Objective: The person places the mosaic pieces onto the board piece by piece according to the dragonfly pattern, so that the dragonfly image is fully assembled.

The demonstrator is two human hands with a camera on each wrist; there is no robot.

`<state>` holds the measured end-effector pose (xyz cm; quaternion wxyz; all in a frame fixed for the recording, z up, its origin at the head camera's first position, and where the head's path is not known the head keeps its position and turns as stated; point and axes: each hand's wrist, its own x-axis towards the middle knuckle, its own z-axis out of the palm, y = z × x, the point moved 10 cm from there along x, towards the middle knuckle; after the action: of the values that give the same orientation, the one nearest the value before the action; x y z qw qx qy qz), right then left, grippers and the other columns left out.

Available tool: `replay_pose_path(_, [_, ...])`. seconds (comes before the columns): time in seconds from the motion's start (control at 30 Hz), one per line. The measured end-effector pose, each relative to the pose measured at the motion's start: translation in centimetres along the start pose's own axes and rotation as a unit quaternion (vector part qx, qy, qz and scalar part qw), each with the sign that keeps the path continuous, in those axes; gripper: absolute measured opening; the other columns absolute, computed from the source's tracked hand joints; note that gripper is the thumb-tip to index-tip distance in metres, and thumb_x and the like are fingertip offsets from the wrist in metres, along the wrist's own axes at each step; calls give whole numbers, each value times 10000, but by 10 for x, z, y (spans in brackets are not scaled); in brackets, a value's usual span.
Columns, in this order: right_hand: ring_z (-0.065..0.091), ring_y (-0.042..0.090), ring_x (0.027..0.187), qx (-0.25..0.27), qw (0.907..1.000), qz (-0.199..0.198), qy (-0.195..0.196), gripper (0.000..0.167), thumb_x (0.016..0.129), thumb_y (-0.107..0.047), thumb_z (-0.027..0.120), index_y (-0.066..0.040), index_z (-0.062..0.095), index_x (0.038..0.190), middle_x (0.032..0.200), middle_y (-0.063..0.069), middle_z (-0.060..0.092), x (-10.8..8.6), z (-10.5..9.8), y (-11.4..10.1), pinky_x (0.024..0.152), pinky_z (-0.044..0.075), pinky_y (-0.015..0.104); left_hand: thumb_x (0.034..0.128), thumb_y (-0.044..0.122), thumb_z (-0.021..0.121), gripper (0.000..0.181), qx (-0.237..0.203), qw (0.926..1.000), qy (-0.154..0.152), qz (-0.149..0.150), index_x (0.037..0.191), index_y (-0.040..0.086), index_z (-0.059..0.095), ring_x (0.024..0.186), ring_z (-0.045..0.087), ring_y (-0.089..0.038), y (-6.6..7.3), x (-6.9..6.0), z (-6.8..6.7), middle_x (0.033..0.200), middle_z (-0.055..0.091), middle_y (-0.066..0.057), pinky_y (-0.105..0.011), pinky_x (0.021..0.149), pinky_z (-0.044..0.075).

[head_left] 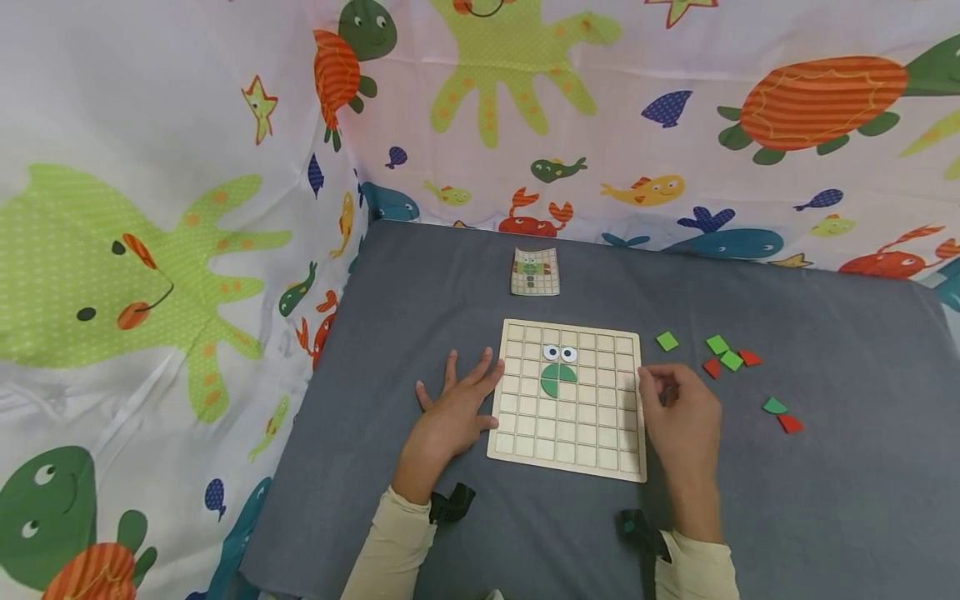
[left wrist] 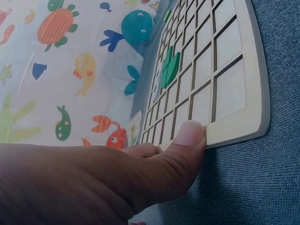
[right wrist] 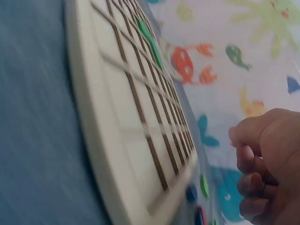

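A square wooden grid board [head_left: 566,400] lies on the grey cloth, with two round eye pieces [head_left: 560,353] and several dark green quarter-circle pieces [head_left: 551,380] set in its cells. My left hand [head_left: 453,417] is at the board's left edge, fingers spread and fairly straight. In the left wrist view its thumb [left wrist: 190,136] rests on the wooden rim. My right hand [head_left: 684,417] hovers beside the board's right edge with curled fingers. From the right wrist view, thumb and fingers [right wrist: 253,183] bend inward, and I see no piece between them.
Several light green squares [head_left: 717,345], red pieces [head_left: 790,423] and a dark green quarter-circle [head_left: 775,406] lie scattered right of the board. A small pattern card [head_left: 536,283] lies beyond it. Printed curtains [head_left: 487,192] border the table at the back and left.
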<state>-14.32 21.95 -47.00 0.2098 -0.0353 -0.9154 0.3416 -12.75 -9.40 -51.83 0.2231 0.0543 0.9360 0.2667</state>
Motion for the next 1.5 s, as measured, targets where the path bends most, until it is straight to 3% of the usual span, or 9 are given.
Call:
replay_pose_path(0.2, [432, -38, 604, -601, 9947, 541, 628, 232, 1012, -279, 722, -54, 775, 1028, 772, 41, 685, 6, -33, 32, 550, 324, 188, 926, 240, 785, 929, 7, 10000, 8, -1, 1697, 307, 272, 1629, -130, -355, -1, 0, 0, 1773, 108, 92, -865, 1138, -49])
replay_pose_path(0.4, [317, -190, 590, -994, 9844, 1092, 954, 269, 1018, -325, 699, -77, 782, 1081, 846, 71, 727, 8, -58, 68, 543, 297, 200, 922, 251, 785, 938, 41, 10000, 7, 2, 1697, 322, 262, 1626, -146, -349, -1, 1, 0, 1771, 94, 105, -862, 1139, -58])
replay_pose_path(0.5, [377, -126, 623, -1075, 9805, 1302, 1004, 300, 1020, -341, 683, -64, 774, 1092, 876, 78, 726, 8, -67, 81, 582, 327, 244, 918, 259, 785, 944, 77, 10000, 18, 1, 1697, 325, 256, 1625, -149, -348, -2, 2, -1, 1771, 89, 109, -867, 1135, -54])
replay_pose_path(0.7, [528, 175, 775, -1288, 9690, 1926, 857, 352, 1028, -355, 637, -50, 763, 1153, 966, 106, 689, 6, -79, 105, 647, 337, 346, 917, 255, 785, 949, 40, 10000, 22, 9, 1697, 324, 249, 1623, -155, -344, -2, 2, -1, 1770, 82, 109, -864, 1136, -63])
replay_pose_path(0.87, [599, 296, 889, -1398, 9604, 2274, 800, 392, 1031, -361, 625, -49, 755, 1230, 1032, 129, 690, 5, -89, 118, 685, 363, 394, 921, 254, 783, 945, 23, 10000, 25, 16, 1698, 322, 249, 1623, -154, -347, -3, 2, 0, 1771, 84, 105, -866, 1134, -60])
replay_pose_path(1.03, [608, 415, 1117, -1393, 9545, 2529, 740, 438, 1039, -361, 597, -46, 729, 1314, 1170, 167, 691, 0, -94, 132, 879, 432, 566, 926, 256, 783, 936, 34, 10000, 26, 4, 1698, 318, 258, 1626, -147, -349, -4, 1, 1, 1773, 92, 101, -869, 1133, -52])
replay_pose_path(1.17, [571, 445, 1215, -1393, 9516, 2657, 674, 444, 1042, -335, 595, -39, 706, 1354, 1256, 194, 674, -4, -97, 141, 1011, 421, 629, 927, 251, 781, 936, -8, 10000, -3, 18, 1698, 322, 255, 1624, -155, -345, -2, 0, 1, 1771, 87, 104, -867, 1134, -59])
replay_pose_path(1.3, [518, 479, 1247, -1460, 9520, 2628, 571, 445, 1033, -321, 613, -37, 705, 1364, 1280, 231, 664, -5, -100, 145, 1002, 405, 639, 926, 242, 784, 930, -7, 10000, 15, 22, 1696, 310, 268, 1626, -137, -357, -1, -1, 1, 1772, 102, 93, -866, 1136, -54])
replay_pose_path(1.5, [478, 496, 1234, -1659, 9476, 2694, 444, 455, 1035, -322, 614, -37, 702, 1378, 1321, 260, 656, -5, -105, 152, 883, 394, 649, 924, 229, 795, 928, -58, 10000, 64, 36, 1694, 295, 281, 1626, -115, -377, 1, -1, -1, 1770, 118, 79, -866, 1134, -59])
